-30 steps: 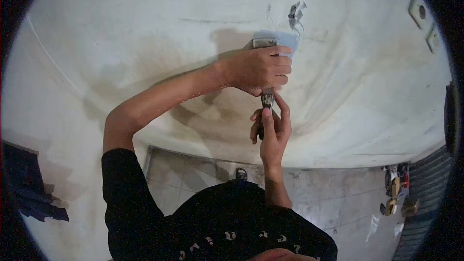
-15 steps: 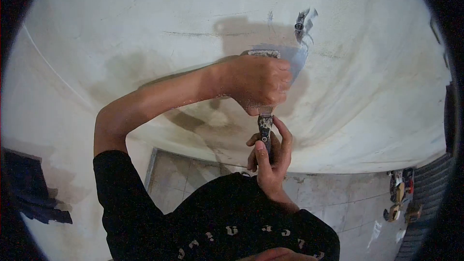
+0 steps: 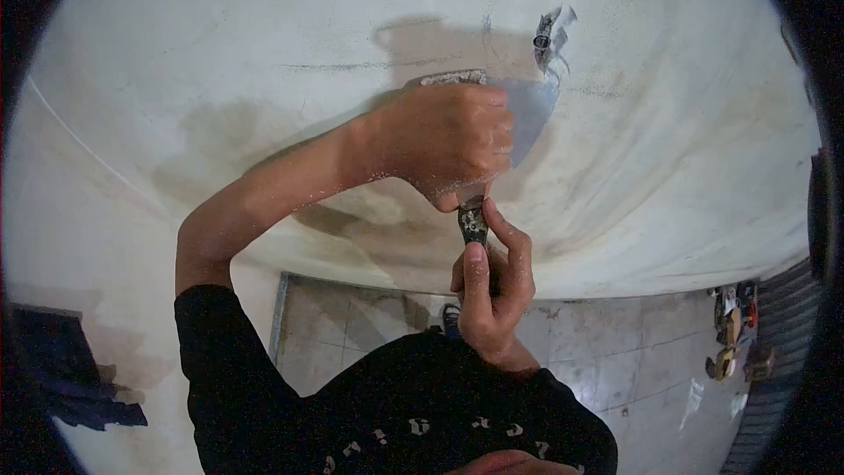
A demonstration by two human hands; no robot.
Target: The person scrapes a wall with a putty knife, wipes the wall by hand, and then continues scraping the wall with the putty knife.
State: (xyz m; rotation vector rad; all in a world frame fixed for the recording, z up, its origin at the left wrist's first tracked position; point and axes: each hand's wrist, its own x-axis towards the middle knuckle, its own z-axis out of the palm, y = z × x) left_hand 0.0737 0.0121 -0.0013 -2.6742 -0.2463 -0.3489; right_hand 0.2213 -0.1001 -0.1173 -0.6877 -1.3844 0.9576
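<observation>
My left hand (image 3: pixel 470 134) is closed in a fist against the wall, its back towards me. Behind its upper side shows a flat piece with a whitish, crusted edge (image 3: pixel 453 77); the fist hides the rest of what it holds. Just below, my right hand (image 3: pixel 499 286) grips the dark, stained, riveted handle of a putty knife (image 3: pixel 473 222) between thumb and fingers. The metal of the knife runs up to the left fist and disappears behind it. To the right of the fist, a grey, fan-shaped patch (image 3: pixel 532 114) shows on the wall.
A dark hole with a ring in it (image 3: pixel 542 40) opens in the pale wall (image 3: pixel 352 0) above the patch. Floor tiles (image 3: pixel 589 343) lie below. At the right stand several tools (image 3: pixel 725 334) beside ribbed dark metal (image 3: pixel 782 334). A dark cloth-like shape (image 3: pixel 53 361) is at the left.
My left fist and the crusted-edged piece have moved left and slightly up, uncovering more of the grey patch's right side. My right hand and the putty knife have shifted slightly left.
</observation>
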